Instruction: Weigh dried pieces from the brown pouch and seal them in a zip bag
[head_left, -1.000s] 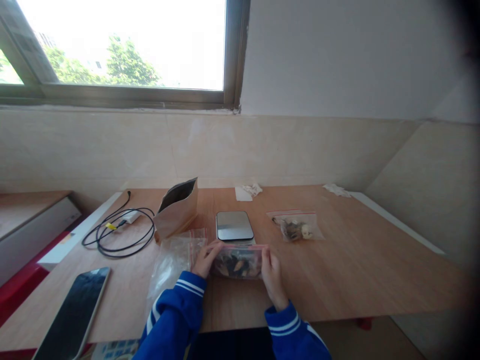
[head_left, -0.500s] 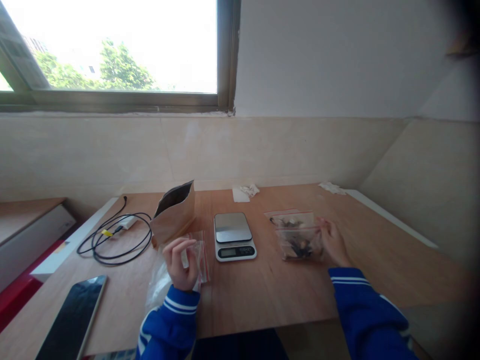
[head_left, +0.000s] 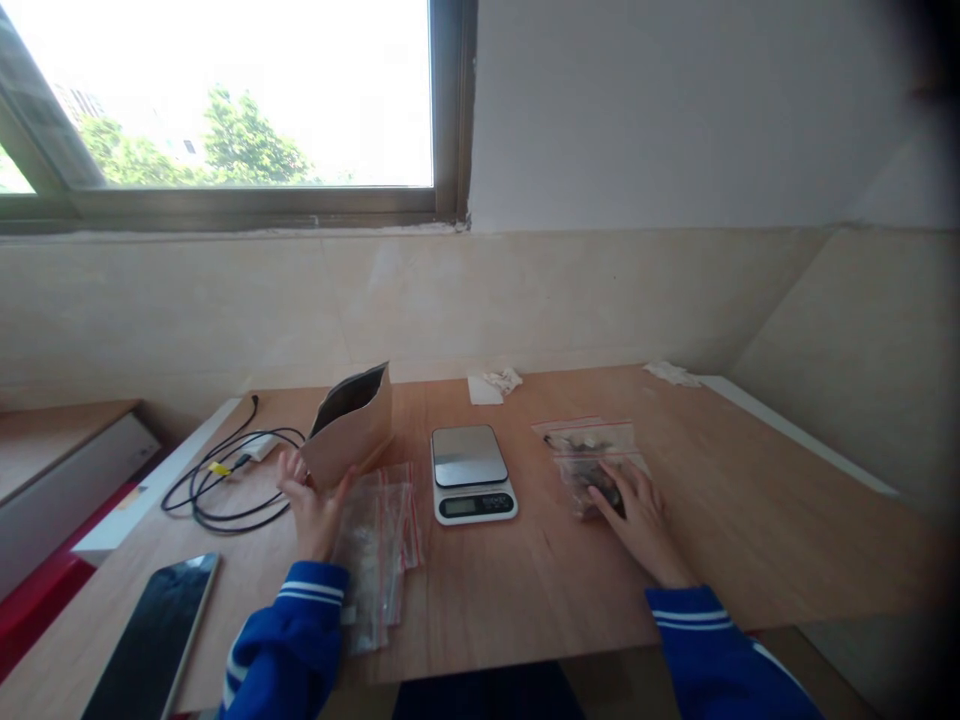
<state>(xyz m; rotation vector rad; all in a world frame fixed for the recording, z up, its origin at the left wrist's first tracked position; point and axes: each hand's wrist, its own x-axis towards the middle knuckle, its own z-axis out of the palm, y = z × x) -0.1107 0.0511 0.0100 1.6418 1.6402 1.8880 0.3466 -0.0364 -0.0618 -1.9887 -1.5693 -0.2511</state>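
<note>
My left hand (head_left: pixel 318 505) is open, fingers spread, just in front of a standing kraft paper pouch (head_left: pixel 351 428) whose top gapes. Beside that hand lie several clear zip bags (head_left: pixel 371 560) with red seal lines, overlapping on the table. On the right, my right hand (head_left: pixel 637 512) rests with fingers spread on a filled zip bag (head_left: pixel 583 490) holding dark and pale dried pieces. Another filled zip bag (head_left: pixel 592 436) lies partly under it. Between the hands sits a white kitchen scale (head_left: pixel 472 475) with a bare metal plate; its display is unreadable.
A phone (head_left: pixel 154 635) lies at the front left of the wooden table (head_left: pixel 517 610). Behind it is a coiled black cable (head_left: pixel 199 500) with a white adapter (head_left: pixel 259 445). Crumpled tissue (head_left: pixel 504 381) lies near the wall, and more tissue (head_left: pixel 671 374) at the back right.
My left hand has moved left off the clear zip bags to the paper pouch and spread its fingers. My right hand has gone from the filled bag's edge to lying on top of it.
</note>
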